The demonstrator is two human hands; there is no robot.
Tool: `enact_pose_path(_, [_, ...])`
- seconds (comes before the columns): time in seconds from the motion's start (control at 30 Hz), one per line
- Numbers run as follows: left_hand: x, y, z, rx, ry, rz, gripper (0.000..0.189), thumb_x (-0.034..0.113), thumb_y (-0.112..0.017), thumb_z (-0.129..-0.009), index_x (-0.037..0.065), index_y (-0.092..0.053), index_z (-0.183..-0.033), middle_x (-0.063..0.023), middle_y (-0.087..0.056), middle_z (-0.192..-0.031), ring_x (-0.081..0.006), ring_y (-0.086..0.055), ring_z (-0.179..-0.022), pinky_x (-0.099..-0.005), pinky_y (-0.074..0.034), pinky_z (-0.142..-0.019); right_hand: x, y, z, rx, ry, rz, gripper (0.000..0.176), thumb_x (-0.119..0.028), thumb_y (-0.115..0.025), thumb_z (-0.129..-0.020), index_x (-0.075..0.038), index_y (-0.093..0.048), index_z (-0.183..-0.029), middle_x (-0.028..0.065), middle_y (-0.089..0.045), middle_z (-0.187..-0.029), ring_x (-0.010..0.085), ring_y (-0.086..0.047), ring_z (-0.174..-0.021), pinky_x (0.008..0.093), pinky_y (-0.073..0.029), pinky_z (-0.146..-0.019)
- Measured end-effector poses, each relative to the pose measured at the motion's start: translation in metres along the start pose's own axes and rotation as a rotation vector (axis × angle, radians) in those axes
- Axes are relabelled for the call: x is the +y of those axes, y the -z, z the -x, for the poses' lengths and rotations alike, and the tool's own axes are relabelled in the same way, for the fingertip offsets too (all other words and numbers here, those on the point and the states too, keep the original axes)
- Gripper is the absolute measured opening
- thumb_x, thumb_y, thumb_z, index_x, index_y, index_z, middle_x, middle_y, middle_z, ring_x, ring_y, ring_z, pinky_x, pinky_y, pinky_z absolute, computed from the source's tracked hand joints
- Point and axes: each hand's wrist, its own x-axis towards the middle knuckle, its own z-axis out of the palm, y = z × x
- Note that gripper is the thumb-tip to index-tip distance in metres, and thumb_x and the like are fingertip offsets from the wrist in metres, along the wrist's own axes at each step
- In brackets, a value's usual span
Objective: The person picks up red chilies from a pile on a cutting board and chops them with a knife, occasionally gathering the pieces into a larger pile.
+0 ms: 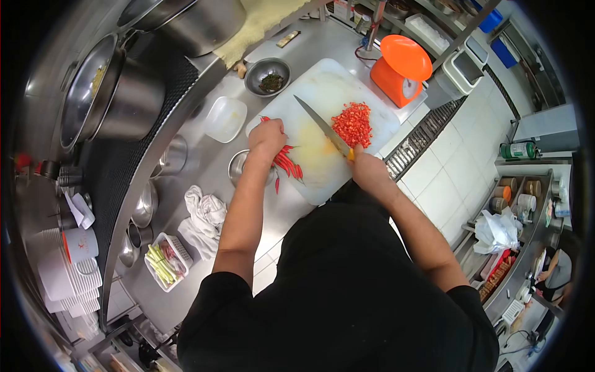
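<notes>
Surface (207, 167), steel, bearing 1 white cutting board (313, 189). Red chillies (285, 162), whole, a loose bunch at the board's left side, several ends pointing toward the wearer and reaching the board's edge; the left hand (268, 137) is closed over their far end. Knife, 1 (319, 121), yellow-handled, its handle gripped in the right hand (370, 170), the blade slanting across the board between the whole chillies and 1 heap of chopped chilli (352, 125), apart from the bunch. Step, as judged: chopping partly done, the bunch being gathered or steadied between cuts; the next cut would call for chillies lined up and held flat, blade brought over to them, fingertips tucked clear. Adjacent: 1 metal bowl (250, 77) with dark green contents, 1 white tub (225, 119), 1 orange scale (392, 74), 1 white cloth (203, 217). Markings: scale dial, figures too small to read; small packet (288, 39), print illegible; white cup (82, 243), orange-banded, bearing an orange mark, wording unclear. Brands: none legible.
</notes>
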Motion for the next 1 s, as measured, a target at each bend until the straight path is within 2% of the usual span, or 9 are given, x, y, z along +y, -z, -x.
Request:
enact_pose_path(0.13, [0.021,-0.007,0.009,0.027,0.017,-0.018,0.028,0.029,-0.077,-0.084,0.007,-0.073,-0.101,-0.0167,-0.075,-0.1,-0.0358,-0.072,-0.1,-0.048,-0.057,-0.085,-0.001,0.001,0.003,-0.008,-0.017,-0.019,0.034,-0.028,-0.058,-0.104,0.002,-0.049,-0.116,0.0256,-0.074,-0.095,0.0432,-0.074,-0.09,0.0529,-0.058,-0.08])
enact_pose_path(0.33, [0.032,-0.044,0.017,0.237,-0.176,0.035,0.013,0.015,-0.068,-0.091,0.004,-0.07,-0.098,-0.0175,-0.072,-0.098,-0.0401,-0.071,-0.093,-0.0519,-0.057,-0.082,0.0,0.002,0.001,-0.018,-0.016,-0.029,0.034,-0.028,-0.059,-0.104,0.002,-0.049,-0.117,0.025,-0.074,-0.095,0.0429,-0.074,-0.092,0.0527,-0.057,-0.081])
enact_pose_path(0.43, [0.04,-0.06,0.022,0.266,-0.181,0.126,0.006,0.01,-0.07,-0.089,0.005,-0.07,-0.093,-0.0179,-0.072,-0.095,-0.0392,-0.071,-0.089,-0.0504,-0.056,-0.08,0.0,0.004,0.002,-0.027,-0.013,-0.04,0.034,-0.027,-0.059,-0.104,0.002,-0.049,-0.118,0.0248,-0.074,-0.095,0.0428,-0.073,-0.092,0.0528,-0.057,-0.081])
enact_pose_path(0.63, [0.061,-0.075,0.05,0.238,-0.272,0.274,0.005,0.005,-0.068,-0.086,0.004,-0.068,-0.091,-0.0173,-0.072,-0.092,-0.0395,-0.071,-0.086,-0.0502,-0.057,-0.077,-0.009,0.008,0.007,-0.007,0.048,-0.051,0.031,-0.025,-0.059,-0.103,0.002,-0.05,-0.115,0.0248,-0.073,-0.093,0.0426,-0.073,-0.089,0.0531,-0.057,-0.079])
enact_pose_path(0.77, [0.071,-0.088,0.057,0.163,-0.2,0.348,0.008,0.007,-0.07,-0.085,0.005,-0.071,-0.093,-0.0141,-0.074,-0.089,-0.0337,-0.074,-0.084,-0.0449,-0.058,-0.077,-0.016,0.007,0.006,-0.013,0.108,-0.027,0.028,-0.023,-0.059,-0.103,0.002,-0.051,-0.113,0.0248,-0.073,-0.091,0.0421,-0.074,-0.087,0.0526,-0.057,-0.078])
enact_pose_path(0.87, [0.074,-0.086,0.059,0.109,-0.161,0.399,0.011,0.011,-0.068,-0.086,0.006,-0.073,-0.095,-0.0183,-0.074,-0.094,-0.0401,-0.072,-0.089,-0.0511,-0.057,-0.08,-0.017,0.006,0.003,-0.025,0.118,0.027,0.028,-0.024,-0.058,-0.103,0.001,-0.05,-0.113,0.0243,-0.073,-0.091,0.0423,-0.074,-0.086,0.0531,-0.058,-0.076])
enact_pose_path(1.0, [0.076,-0.083,0.06,0.106,-0.13,0.415,0.009,0.012,-0.07,-0.085,0.007,-0.075,-0.091,-0.018,-0.074,-0.088,-0.039,-0.073,-0.085,-0.0498,-0.058,-0.079,-0.029,0.026,0.011,-0.011,0.114,0.107,0.022,-0.019,-0.057,-0.101,0.0,-0.052,-0.11,0.0231,-0.074,-0.086,0.0403,-0.076,-0.083,0.0501,-0.059,-0.075])
